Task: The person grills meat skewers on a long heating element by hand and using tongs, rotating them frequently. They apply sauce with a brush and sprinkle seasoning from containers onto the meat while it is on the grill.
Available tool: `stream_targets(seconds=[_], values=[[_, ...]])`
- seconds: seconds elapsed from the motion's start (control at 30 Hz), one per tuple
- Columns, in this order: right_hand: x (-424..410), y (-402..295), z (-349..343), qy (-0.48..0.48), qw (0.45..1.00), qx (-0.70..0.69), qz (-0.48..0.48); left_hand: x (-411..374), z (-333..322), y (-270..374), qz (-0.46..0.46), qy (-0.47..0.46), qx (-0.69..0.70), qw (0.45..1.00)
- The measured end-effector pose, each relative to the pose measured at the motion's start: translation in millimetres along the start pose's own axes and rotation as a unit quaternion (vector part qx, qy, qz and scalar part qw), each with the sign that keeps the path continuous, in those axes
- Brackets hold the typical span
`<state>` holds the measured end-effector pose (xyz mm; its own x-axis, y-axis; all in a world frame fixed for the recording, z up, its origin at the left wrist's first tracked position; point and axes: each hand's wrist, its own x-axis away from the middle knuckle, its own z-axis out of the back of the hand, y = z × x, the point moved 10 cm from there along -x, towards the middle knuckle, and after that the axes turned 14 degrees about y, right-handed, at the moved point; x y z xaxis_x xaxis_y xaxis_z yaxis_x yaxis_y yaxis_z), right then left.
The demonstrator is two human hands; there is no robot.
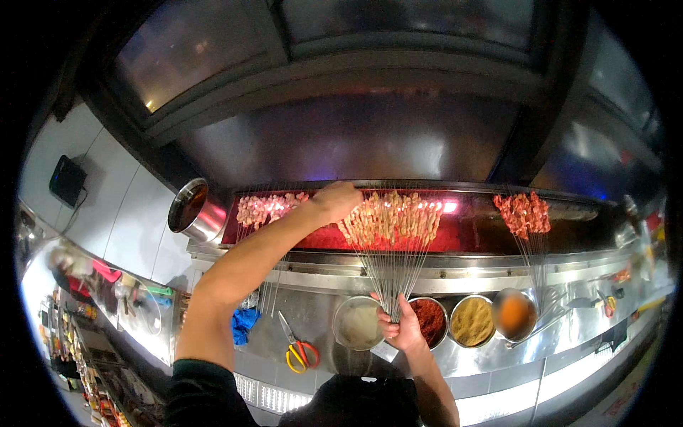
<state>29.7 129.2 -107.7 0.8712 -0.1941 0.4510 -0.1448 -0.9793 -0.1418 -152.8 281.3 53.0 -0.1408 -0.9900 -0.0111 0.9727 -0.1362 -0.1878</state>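
My right hand (406, 330) grips the lower ends of a fanned bundle of thin metal skewers (394, 272). Pale meat pieces (395, 216) threaded on their far ends lie over the red-glowing trough of a long grill (320, 240). Stretched across the grill, my left hand (337, 203) is curled beside the left edge of this meat. Its fingertips are hidden, so whether it pinches a skewer tip is unclear. Left of that hand, more pale meat skewers (261, 209) rest on the grill, partly behind my forearm. Darker red meat skewers (523, 214) lie towards its right end.
Bowls of white seasoning (355, 325), red spice (428, 320), yellow-brown powder (472, 321) and something orange (513, 315) line the steel counter (320, 331). Scissors (299, 349) lie left, near blue crumpled material (244, 324). A steel pot (205, 213) stands at the grill's left end.
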Motion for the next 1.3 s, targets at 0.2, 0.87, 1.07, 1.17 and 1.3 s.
stream_targets(seconds=[0.2,0.87,1.07,1.17,1.3], values=[[-1.4,4.9,-2.9,0.011,1.000,0.015,-0.009,-58.1,18.1,2.6,0.085,0.136,0.072,0.984],[4.4,-2.1,0.1,0.013,0.998,0.063,0.019,-68.7,25.5,67.7,0.024,0.078,-0.015,0.997],[5.1,-4.8,1.3,0.093,0.985,0.124,0.073,-27.1,43.0,54.0,0.031,0.219,-0.041,0.974],[7.4,-22.4,15.6,0.149,0.964,0.166,0.147,-25.3,46.4,57.0,0.126,0.040,0.091,0.987],[16.3,-43.2,25.0,0.213,0.907,0.276,0.238,22.8,98.6,64.2,0.076,0.463,-0.009,0.883]])
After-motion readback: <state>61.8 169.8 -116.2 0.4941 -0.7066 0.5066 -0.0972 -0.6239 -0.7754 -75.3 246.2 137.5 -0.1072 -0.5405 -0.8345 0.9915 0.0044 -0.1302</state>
